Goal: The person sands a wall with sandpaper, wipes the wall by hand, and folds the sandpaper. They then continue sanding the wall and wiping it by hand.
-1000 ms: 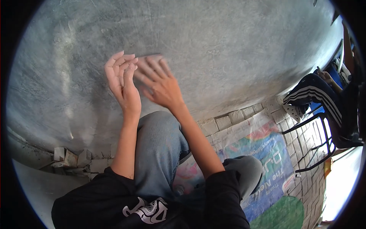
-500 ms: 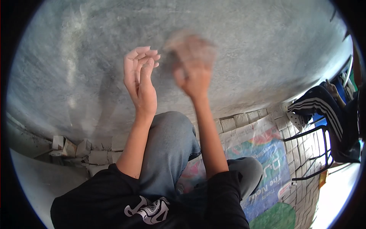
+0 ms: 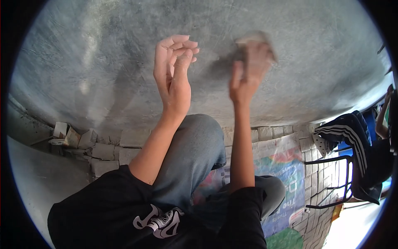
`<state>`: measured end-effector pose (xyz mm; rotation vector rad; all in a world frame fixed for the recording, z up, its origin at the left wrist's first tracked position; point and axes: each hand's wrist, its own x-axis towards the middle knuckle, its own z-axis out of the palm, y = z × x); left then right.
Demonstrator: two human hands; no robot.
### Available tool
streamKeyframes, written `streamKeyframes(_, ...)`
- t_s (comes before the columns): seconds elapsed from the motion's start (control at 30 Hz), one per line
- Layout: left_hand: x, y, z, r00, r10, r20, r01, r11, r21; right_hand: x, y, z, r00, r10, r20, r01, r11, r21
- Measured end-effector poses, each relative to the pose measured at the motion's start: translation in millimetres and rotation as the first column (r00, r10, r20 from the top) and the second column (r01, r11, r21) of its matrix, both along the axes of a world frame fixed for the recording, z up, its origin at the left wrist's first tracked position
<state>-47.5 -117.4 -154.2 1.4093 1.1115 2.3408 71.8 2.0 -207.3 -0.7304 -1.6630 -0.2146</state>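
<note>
A grey, smooth wall surface (image 3: 124,66) fills the upper part of the view. My left hand (image 3: 176,74) is raised in front of it with curled, parted fingers and holds nothing. To its right, my right hand (image 3: 251,68) is blurred by motion. Its fingers press on a flat, pale brownish piece (image 3: 271,47) that lies against the grey surface. The blur hides what the piece is made of.
Loose broken bricks (image 3: 72,138) lie at the wall's foot on the left. A printed banner (image 3: 286,182) covers paving below right. At the far right a person in striped trousers (image 3: 344,130) sits by a black metal chair frame (image 3: 350,178).
My right hand has swept to the right across the grey surface with the flat piece. My left hand appears further right and slightly higher, its fingers still curled; the camera view has shifted a little.
</note>
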Motion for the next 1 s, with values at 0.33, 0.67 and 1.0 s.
streamKeyframes(0.33, -0.5, 2.2, 0.7, 1.000, -0.011, 0.002, 0.011, 1.000, -0.024, -24.2, -24.8, 0.7, 0.952, 0.141, 0.272, -0.153, 0.988, 0.020)
streamKeyframes(0.67, 3.1, 4.9, 1.0, 0.999, 0.045, 0.031, -0.043, 0.998, -0.052, -23.2, -24.6, 6.3, 0.986, 0.124, 0.112, -0.134, 0.987, 0.088)
streamKeyframes(1.0, -4.3, 1.6, -0.4, 0.999, 0.042, 0.016, -0.041, 0.997, -0.058, 20.1, 9.7, 9.4, 0.910, -0.194, -0.366, 0.134, 0.974, -0.183)
